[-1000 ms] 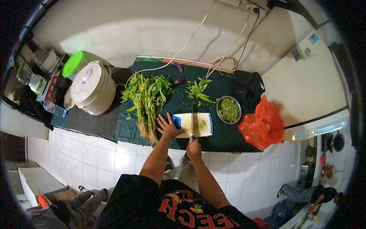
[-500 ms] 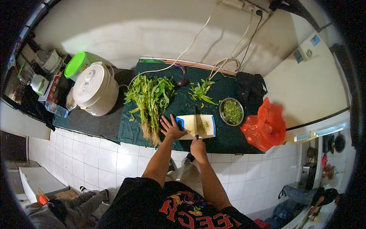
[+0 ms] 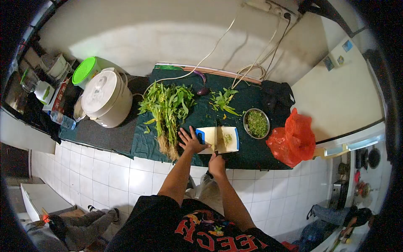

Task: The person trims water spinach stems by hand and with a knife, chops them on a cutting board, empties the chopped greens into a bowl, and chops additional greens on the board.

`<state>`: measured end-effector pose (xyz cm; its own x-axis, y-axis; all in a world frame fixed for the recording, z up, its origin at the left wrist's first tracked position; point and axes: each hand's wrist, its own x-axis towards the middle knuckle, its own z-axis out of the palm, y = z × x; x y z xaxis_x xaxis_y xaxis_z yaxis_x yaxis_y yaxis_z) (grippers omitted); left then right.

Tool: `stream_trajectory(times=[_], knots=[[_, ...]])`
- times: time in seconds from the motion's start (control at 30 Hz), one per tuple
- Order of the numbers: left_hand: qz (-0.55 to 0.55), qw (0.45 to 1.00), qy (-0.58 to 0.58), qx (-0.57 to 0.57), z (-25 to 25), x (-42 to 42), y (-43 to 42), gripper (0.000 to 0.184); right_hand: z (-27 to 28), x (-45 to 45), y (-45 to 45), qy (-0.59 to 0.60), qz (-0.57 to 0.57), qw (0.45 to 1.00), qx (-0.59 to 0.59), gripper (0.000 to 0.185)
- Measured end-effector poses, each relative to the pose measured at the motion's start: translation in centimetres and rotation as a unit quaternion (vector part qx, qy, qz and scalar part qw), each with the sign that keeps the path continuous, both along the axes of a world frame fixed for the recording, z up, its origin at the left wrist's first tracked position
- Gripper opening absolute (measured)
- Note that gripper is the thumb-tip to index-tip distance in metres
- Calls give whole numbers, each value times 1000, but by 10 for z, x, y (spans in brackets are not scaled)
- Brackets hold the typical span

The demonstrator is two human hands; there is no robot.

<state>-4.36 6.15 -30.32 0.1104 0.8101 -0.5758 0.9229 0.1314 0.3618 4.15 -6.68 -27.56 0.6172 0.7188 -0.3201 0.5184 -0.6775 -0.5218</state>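
Observation:
My left hand (image 3: 192,142) lies spread at the left end of a white cutting board with blue ends (image 3: 231,145), its thumb touching the board's near corner. In my right hand (image 3: 217,165) is the handle of a knife (image 3: 216,141), whose blade points away from me across the middle of the board. Small chopped green bits (image 3: 227,137) lie on the board right of the blade. Beyond my left hand is a bundle of leafy greens (image 3: 172,103) with roots toward me. A metal bowl (image 3: 268,128) of chopped greens stands right of the board.
Loose leaves (image 3: 223,101) and a purple eggplant (image 3: 203,91) lie farther back. A red plastic bag (image 3: 299,136) sits at the right end and a white rice cooker (image 3: 107,98) at the left. A cable (image 3: 180,78) crosses the back. Another person (image 3: 84,229) is at lower left.
The camera view has shifted slightly. Both hands stay nearly in place, with the knife still across the board. The person at lower left has changed posture a little.

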Motion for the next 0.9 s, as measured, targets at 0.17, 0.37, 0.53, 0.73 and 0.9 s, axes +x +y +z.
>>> stream_trajectory(times=[0.17, 0.37, 0.53, 0.73, 0.9], knots=[[-4, 1000, -2, 5, -3, 0, 3, 154, 1, -4, -5, -21, -5, 1000, 12, 44], [-3, 1000, -7, 3, -1, -2, 1, 154, 15, -5, -3, -5, 30, 1000, -8, 46], [-6, 1000, -4, -9, 1, -1, 1, 152, -8, -1, -6, -33, 47, 998, 27, 47], [0, 1000, -6, 5, 3, -1, -1, 152, -5, 1, 5, -2, 58, 998, -23, 49], [-5, 1000, -3, -12, 2, -2, 2, 152, 2, -11, -4, 26, -28, 999, 1, 46]])
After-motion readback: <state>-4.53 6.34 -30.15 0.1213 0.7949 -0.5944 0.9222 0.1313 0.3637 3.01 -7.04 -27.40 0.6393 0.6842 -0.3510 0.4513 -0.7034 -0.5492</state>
